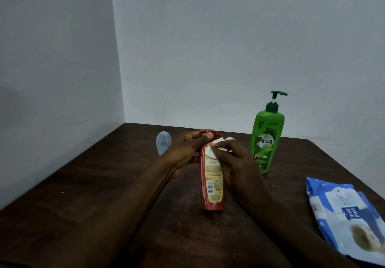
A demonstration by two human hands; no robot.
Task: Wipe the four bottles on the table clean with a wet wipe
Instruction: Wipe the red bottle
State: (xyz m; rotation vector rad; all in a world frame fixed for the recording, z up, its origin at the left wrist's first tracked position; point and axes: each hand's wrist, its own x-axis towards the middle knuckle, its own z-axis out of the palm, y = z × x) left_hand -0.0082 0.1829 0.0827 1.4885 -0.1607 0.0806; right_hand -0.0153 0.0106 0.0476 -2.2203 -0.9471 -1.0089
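A red bottle (212,186) with a yellow back label stands upright on the dark wooden table (104,184), near the middle. My left hand (185,153) grips its top from the left. My right hand (233,159) presses a white wet wipe (214,149) against the bottle's upper part. A green pump bottle (265,140) stands upright to the right, farther back. A pale blue translucent bottle (163,145) shows behind my left hand, partly hidden by it.
A blue and white pack of wet wipes (345,213) lies flat near the table's right edge. Grey walls meet in a corner behind the table's far left end.
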